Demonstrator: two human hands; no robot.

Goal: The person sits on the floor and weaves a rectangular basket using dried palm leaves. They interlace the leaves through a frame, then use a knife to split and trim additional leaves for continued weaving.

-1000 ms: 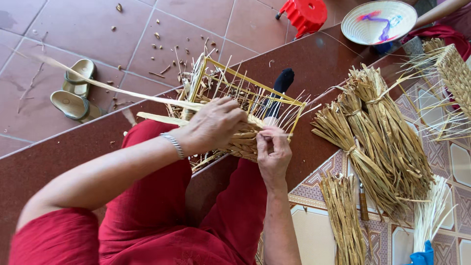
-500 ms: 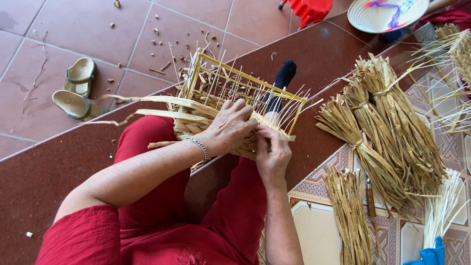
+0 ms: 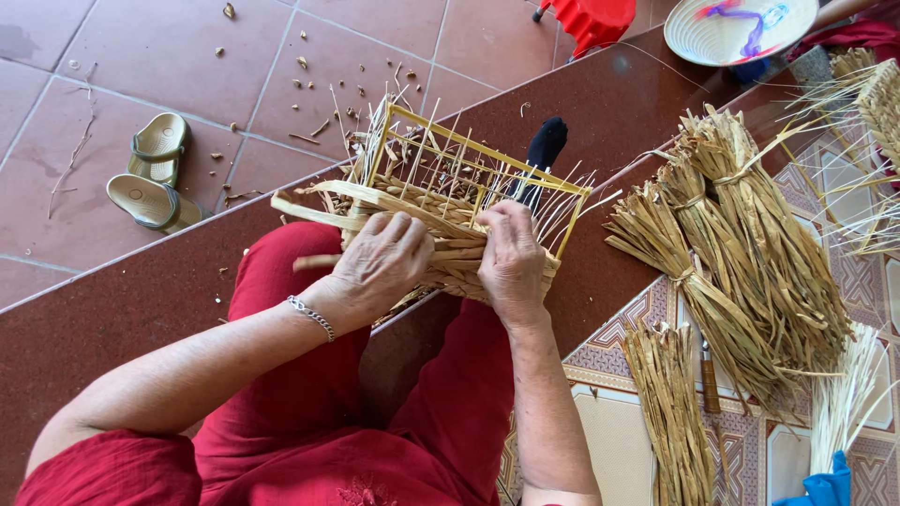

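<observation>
1. Basketwork in progress: a half-woven rectangular basket of pale dried straw on a yellow stick frame point(image 3: 450, 201) rests on the person's lap, over the red trousers point(image 3: 309, 394), with its open top tipped away towards the dark red step point(image 3: 656, 84).
2. The left hand point(image 3: 380, 262) lies curled over the near woven wall, fingers bent around flat straw strips; it grips the weave, not the frame.
3. The right hand point(image 3: 511, 258) is closed on the same wall just beside it, fingers pressed onto the top row of the weave; what the fingertips pinch I cannot tell.
4. Handling, as a judgement: the basket looks light, and the frame rods look stiff enough to carry it. The thin upright spokes and loose strip ends look springy and brittle and could snap or kink if squeezed.
5. The safest hold seems to be the yellow rim corners or the dense woven band low on the wall, where both hands already sit.
6. Dry straw probably slides little, so a moderate grip should do.
7. Tied bundles of golden straw point(image 3: 741, 244) lie on the patterned tile floor point(image 3: 609, 356) to the right, well apart from the hands; a pair of olive sandals point(image 3: 155, 173) lies to the left.
</observation>
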